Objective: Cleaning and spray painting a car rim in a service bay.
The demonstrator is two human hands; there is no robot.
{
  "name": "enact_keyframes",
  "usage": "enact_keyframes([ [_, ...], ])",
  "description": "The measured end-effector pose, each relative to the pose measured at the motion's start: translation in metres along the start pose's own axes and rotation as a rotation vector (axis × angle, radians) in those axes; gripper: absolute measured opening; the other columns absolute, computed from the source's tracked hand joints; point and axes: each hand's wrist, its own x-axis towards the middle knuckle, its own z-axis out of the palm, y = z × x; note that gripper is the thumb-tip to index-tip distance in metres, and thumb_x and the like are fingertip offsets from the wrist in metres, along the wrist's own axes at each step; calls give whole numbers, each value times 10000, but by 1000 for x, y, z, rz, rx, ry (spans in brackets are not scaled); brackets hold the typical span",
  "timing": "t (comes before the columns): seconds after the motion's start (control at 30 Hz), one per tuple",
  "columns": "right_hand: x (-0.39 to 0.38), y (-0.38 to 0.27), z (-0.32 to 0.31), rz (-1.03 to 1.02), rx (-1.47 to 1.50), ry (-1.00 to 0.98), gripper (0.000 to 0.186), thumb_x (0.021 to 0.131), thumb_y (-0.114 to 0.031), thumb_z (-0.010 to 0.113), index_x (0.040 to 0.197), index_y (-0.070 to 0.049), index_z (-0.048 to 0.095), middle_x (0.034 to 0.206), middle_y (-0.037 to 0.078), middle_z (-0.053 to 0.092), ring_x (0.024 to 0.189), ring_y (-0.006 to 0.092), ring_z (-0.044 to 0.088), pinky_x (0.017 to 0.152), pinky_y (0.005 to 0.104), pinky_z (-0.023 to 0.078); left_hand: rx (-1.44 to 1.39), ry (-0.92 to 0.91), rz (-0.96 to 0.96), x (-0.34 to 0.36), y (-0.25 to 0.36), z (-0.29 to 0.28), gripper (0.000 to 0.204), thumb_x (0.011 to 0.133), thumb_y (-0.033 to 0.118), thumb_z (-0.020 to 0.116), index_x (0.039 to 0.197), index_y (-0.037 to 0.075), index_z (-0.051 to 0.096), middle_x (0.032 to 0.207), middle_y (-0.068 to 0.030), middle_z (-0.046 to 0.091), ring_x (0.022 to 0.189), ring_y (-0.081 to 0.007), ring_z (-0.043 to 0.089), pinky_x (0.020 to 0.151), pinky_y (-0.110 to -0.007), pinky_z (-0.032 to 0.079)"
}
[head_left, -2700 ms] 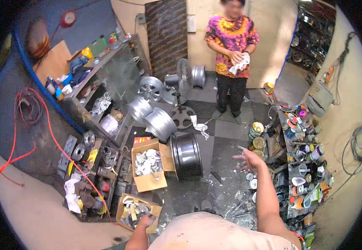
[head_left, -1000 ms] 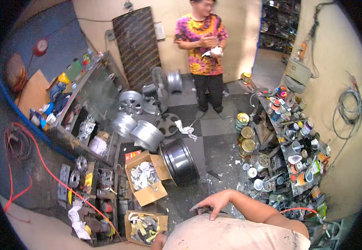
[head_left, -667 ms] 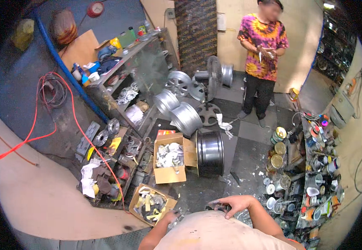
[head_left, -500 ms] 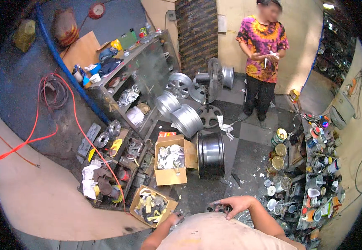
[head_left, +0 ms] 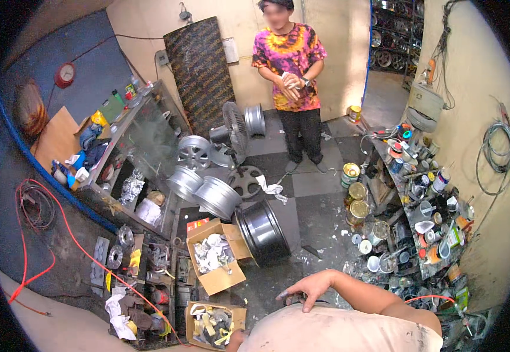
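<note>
My right hand [head_left: 310,289] is in front of my light shirt [head_left: 325,331], at the bottom middle. Its thumb and index finger are stretched out and apart, with dark stains on the fingertips; its other fingers are partly hidden beneath. I make out nothing held in it. Only a small part of my left hand [head_left: 237,338] shows at the lower edge, its fingers hidden. It is next to a cardboard box [head_left: 238,317] of yellow and grey scraps. Beyond that, a larger cardboard box [head_left: 223,283] of crumpled white paper stands against a dark glossy wheel rim [head_left: 264,232].
Several silver wheel rims [head_left: 218,198] and a standing fan [head_left: 234,132] are farther off. A person in a tie-dye shirt [head_left: 290,64] stands at the back, hands together on something white. Cans and cups crowd the workbench [head_left: 410,234] at right. A red hose [head_left: 85,252] crosses the left side.
My view has swung right, so the room sits farther left in the picture. My left hand has mostly dropped out of sight. The other person's hands have come closer together.
</note>
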Motion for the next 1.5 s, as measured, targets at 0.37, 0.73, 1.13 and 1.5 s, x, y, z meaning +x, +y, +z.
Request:
enact_keyframes([
  [0.37,-13,16,0,22,59,14,999,759,-351,850,1558,-121,298,1363,56,552,1000,157,530,897,313,460,-106,-31,63,-1,35,-10,640,842,591,573,1100,21,706,1082,-247,694,1049,-400,660,921,-446,506],
  [0.73,13,84,-8,269,255,243,822,848,-508,729,1473,-67,429,1262,136,639,1065,220,613,934,363,484,-57,-106,46,-2,53,-13,641,913,490,591,1324,-1,573,1111,-222,692,1150,-356,620,967,-394,478],
  [1.13,-31,349,41,825,-249,449,675,829,-672,612,1123,-68,680,939,144,720,858,309,676,806,450,530,-566,-192,254,-75,141,-147,567,937,416,576,1328,6,561,1141,-211,680,1102,-352,625,958,-414,487],
  [1.5,-7,246,8,552,470,747,952,796,-650,708,1477,-57,407,1105,133,693,941,244,683,775,352,551,-1039,-554,465,-100,208,-168,496,960,342,561,1332,13,548,1172,-200,669,1054,-349,629,949,-434,497],
])
